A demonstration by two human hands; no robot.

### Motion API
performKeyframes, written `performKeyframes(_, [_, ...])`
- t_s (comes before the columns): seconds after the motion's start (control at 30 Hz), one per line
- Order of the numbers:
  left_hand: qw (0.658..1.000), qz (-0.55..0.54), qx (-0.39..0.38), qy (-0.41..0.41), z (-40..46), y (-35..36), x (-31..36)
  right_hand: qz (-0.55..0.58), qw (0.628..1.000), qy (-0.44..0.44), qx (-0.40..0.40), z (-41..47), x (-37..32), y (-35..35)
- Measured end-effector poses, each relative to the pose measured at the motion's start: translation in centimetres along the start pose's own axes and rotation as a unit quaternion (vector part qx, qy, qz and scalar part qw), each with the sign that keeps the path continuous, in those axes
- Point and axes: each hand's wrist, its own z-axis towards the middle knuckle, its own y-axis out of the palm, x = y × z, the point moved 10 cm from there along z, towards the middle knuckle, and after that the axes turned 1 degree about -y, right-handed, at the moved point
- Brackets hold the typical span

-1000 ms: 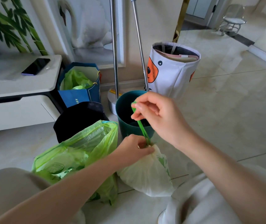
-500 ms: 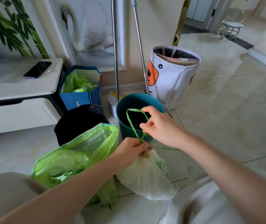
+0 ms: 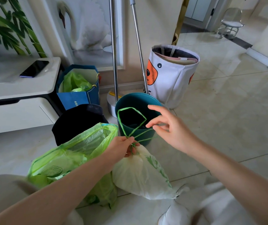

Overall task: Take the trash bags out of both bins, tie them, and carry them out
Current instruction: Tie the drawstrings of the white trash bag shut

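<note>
Above white bag | right hand released drawstring | left hand still pinching

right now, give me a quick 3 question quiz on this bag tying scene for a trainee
1. True or false: the left hand pinches the gathered neck of the white trash bag.
2. Which trash bag is untied with its mouth open? A) the green trash bag B) the white trash bag
3. Fill in: the green drawstring forms a loop in front of the ____ bin.

Key: 1 true. 2 A. 3 teal. Note: the right hand has its fingers spread beside the loop, and whether it touches the drawstring is unclear.
</note>
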Motion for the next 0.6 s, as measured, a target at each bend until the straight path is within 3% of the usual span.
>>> performKeyframes(0.1, [1.000,-0.012,-0.026,0.009,-0.2,0.5,0.2,-0.100,0.995,0.012,-0.028,0.0,0.8,0.8])
performKeyframes(0.2, [0.997,-0.016,-0.063,0.028,-0.7,1.5,0.7,-0.221,0.967,-0.005,-0.126,-0.2,1.7,3.6])
performKeyframes(0.3, [0.997,-0.024,-0.065,0.029,-0.7,1.4,0.6,-0.273,0.943,-0.031,-0.187,-0.4,1.9,5.6])
performKeyframes(0.47, [0.997,-0.061,-0.037,-0.009,-0.1,0.1,-0.4,-0.262,0.949,0.008,-0.172,-0.3,0.8,3.7])
performKeyframes(0.6, [0.995,-0.091,-0.040,-0.015,0.0,-0.7,-0.5,-0.220,0.933,0.107,-0.264,-1.6,2.7,4.2])
